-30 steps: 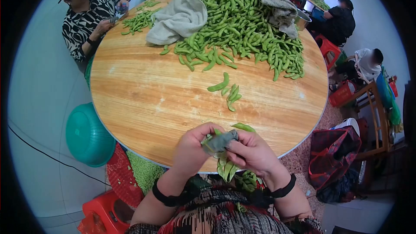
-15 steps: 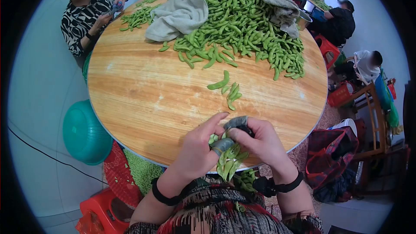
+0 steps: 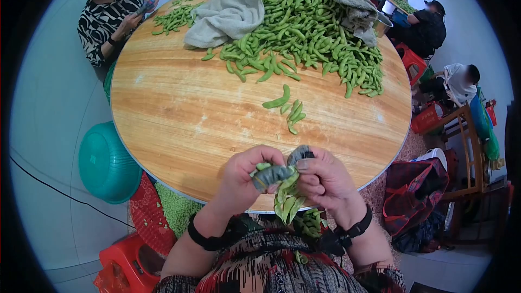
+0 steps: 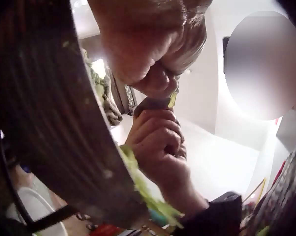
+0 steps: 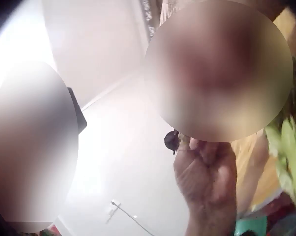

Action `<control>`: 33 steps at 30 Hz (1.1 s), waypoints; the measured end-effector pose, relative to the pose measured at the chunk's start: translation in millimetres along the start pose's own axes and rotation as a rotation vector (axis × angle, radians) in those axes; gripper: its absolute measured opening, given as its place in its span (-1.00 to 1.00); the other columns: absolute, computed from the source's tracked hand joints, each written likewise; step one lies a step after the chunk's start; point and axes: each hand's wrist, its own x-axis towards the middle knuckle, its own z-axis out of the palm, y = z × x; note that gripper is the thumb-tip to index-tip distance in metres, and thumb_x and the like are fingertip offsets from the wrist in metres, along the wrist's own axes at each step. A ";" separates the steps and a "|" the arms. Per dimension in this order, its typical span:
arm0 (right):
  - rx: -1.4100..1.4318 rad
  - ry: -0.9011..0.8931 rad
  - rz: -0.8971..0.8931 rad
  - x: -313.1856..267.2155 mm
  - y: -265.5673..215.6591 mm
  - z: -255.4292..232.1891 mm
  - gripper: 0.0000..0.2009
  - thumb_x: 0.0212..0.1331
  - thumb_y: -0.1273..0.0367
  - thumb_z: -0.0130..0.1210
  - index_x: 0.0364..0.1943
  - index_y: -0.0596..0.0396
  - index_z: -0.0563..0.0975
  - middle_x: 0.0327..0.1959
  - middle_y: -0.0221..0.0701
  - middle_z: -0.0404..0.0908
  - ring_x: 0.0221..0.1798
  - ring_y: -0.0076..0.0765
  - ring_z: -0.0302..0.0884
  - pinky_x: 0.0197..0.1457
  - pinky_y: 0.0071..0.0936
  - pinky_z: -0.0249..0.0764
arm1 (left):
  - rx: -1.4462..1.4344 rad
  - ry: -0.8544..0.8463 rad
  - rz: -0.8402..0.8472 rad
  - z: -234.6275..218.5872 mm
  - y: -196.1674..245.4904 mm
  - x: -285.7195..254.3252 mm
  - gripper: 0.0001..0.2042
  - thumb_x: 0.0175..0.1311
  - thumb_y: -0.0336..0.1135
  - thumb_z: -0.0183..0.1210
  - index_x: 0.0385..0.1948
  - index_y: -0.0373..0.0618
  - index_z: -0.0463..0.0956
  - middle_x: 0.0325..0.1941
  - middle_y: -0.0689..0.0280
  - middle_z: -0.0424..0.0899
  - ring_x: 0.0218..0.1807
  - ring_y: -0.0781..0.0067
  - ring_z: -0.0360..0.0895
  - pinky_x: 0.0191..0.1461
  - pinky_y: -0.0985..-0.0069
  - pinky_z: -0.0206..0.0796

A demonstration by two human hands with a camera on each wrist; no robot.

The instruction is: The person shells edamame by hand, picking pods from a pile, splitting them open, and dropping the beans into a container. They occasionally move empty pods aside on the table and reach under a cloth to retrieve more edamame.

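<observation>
Both hands meet over the table's near edge, with grey wraps on some fingers. My left hand (image 3: 241,173) curls around a few shelled green beans (image 3: 262,166) and pinches one end of a green soybean pod (image 3: 292,178). Thumb and fingers of my right hand (image 3: 325,179) grip the pod's other end. In the left wrist view a bit of pod (image 4: 173,100) shows between the two hands. Just below them, split pod shells (image 3: 287,206) hang at the table edge. In the right wrist view a blur covers most of the nearer hand.
A big heap of soybean pods (image 3: 304,27) with grey cloths (image 3: 228,16) covers the far side of the round table (image 3: 179,108). Several loose pods (image 3: 293,111) lie mid-table. At left are a teal basin (image 3: 106,163), shelled beans (image 3: 176,209) and a red stool (image 3: 127,263). Another person sits far left.
The left hand's raised fingers have curled in, and both hands have come together on a pod again. Half a second ago they stood slightly apart, the left one lower.
</observation>
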 end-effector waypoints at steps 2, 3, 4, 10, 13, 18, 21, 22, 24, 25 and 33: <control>-0.217 0.123 -0.031 4.7 -14.3 0.3 -0.90 0.12 0.42 0.01 -0.43 0.17 0.45 -0.73 -0.56 0.35 -0.78 -0.73 0.17 -0.72 -0.74 0.10 | -0.334 0.181 -0.310 0.3 0.9 2.4 -0.78 0.01 -0.66 -0.02 -0.29 -0.20 0.42 -0.44 0.33 0.48 -0.54 0.67 0.31 -0.53 0.78 0.10; -0.624 0.251 -0.155 11.3 -23.0 -6.1 -0.87 0.10 0.39 0.03 -0.44 0.19 0.46 -0.72 -0.48 0.40 -0.75 -0.60 0.26 -0.69 -0.65 0.18 | -0.337 0.178 -0.311 -1.2 -0.2 2.7 -0.78 0.01 -0.66 -0.02 -0.29 -0.20 0.42 -0.44 0.33 0.48 -0.54 0.67 0.31 -0.53 0.78 0.10; -1.032 0.377 -0.282 17.4 -29.3 -14.5 -0.83 0.08 0.36 0.06 -0.45 0.22 0.47 -0.70 -0.39 0.45 -0.73 -0.48 0.35 -0.65 -0.56 0.25 | -0.382 0.288 -0.296 -5.2 -2.0 3.4 -0.77 0.03 -0.65 -0.07 -0.26 -0.20 0.40 -0.44 0.33 0.48 -0.56 0.68 0.28 -0.54 0.79 0.07; -1.783 -0.246 0.014 5.4 -39.8 -14.2 -0.79 -0.01 0.27 0.11 -0.41 0.13 0.51 -0.54 -0.12 0.54 -0.44 0.04 0.49 -0.34 -0.23 0.41 | -0.397 0.378 -0.300 -12.0 -5.0 -0.1 -0.74 0.07 -0.60 -0.14 -0.19 -0.21 0.37 -0.46 0.33 0.46 -0.55 0.67 0.25 -0.57 0.81 0.01; -1.934 0.417 -0.358 28.9 -58.2 -16.2 -0.75 -0.03 0.25 0.13 -0.40 0.17 0.48 -0.52 -0.08 0.54 -0.41 0.07 0.50 -0.34 -0.14 0.40 | -0.409 0.375 -0.369 -3.2 3.6 3.2 -0.73 0.07 -0.61 -0.16 -0.18 -0.21 0.37 -0.45 0.33 0.45 -0.51 0.66 0.29 -0.57 0.82 0.00; -2.069 0.411 -0.416 60.8 -55.5 -36.6 -0.81 -0.02 0.34 0.07 -0.38 0.18 0.47 -0.56 -0.07 0.51 -0.40 0.11 0.48 -0.32 -0.09 0.40 | -0.450 0.324 -0.384 2.8 3.0 6.4 -0.69 0.07 -0.62 -0.19 -0.13 -0.22 0.39 -0.39 0.32 0.45 -0.47 0.66 0.31 -0.58 0.82 -0.02; -2.047 0.317 -0.465 51.7 -50.7 -39.5 -0.81 0.03 0.33 0.07 -0.35 0.17 0.47 -0.63 -0.19 0.52 -0.54 -0.09 0.50 -0.44 -0.23 0.40 | -0.445 0.304 -0.396 3.5 0.6 5.0 -0.65 0.08 -0.63 -0.19 -0.08 -0.21 0.40 -0.36 0.32 0.44 -0.46 0.65 0.31 -0.57 0.82 -0.03; -1.604 0.256 -0.260 42.9 -50.6 -34.2 -0.82 0.08 0.32 0.06 -0.36 0.17 0.46 -0.66 -0.32 0.48 -0.62 -0.27 0.42 -0.52 -0.37 0.34 | -0.478 0.290 -0.414 5.7 -0.1 5.5 -0.65 0.09 -0.62 -0.16 -0.06 -0.21 0.39 -0.35 0.31 0.46 -0.46 0.65 0.31 -0.56 0.82 -0.02; -1.153 0.196 -0.067 24.4 -42.6 -22.2 -0.82 0.13 0.32 0.04 -0.37 0.17 0.46 -0.70 -0.45 0.44 -0.70 -0.46 0.35 -0.59 -0.51 0.28 | -0.511 0.276 -0.435 10.2 -3.1 5.5 -0.65 0.10 -0.62 -0.12 -0.03 -0.21 0.39 -0.33 0.31 0.47 -0.46 0.65 0.31 -0.56 0.82 -0.01; -0.712 0.157 0.077 15.0 -34.2 -15.2 -0.82 0.18 0.31 0.01 -0.39 0.15 0.44 -0.70 -0.53 0.37 -0.71 -0.58 0.22 -0.62 -0.61 0.18 | -0.655 0.244 -0.455 11.9 -7.0 5.3 -0.67 0.10 -0.61 -0.09 -0.06 -0.21 0.40 -0.31 0.29 0.50 -0.46 0.66 0.31 -0.55 0.81 -0.01; -0.642 0.058 -0.075 -10.8 -7.4 7.9 -0.75 0.33 0.26 -0.20 -0.46 0.08 0.35 -0.62 -0.62 0.32 -0.59 -0.73 0.16 -0.55 -0.73 0.10 | -0.799 0.286 -0.302 14.0 -16.3 -0.4 -0.83 0.13 -0.57 0.01 -0.24 -0.18 0.43 -0.32 0.29 0.55 -0.52 0.71 0.32 -0.57 0.80 -0.01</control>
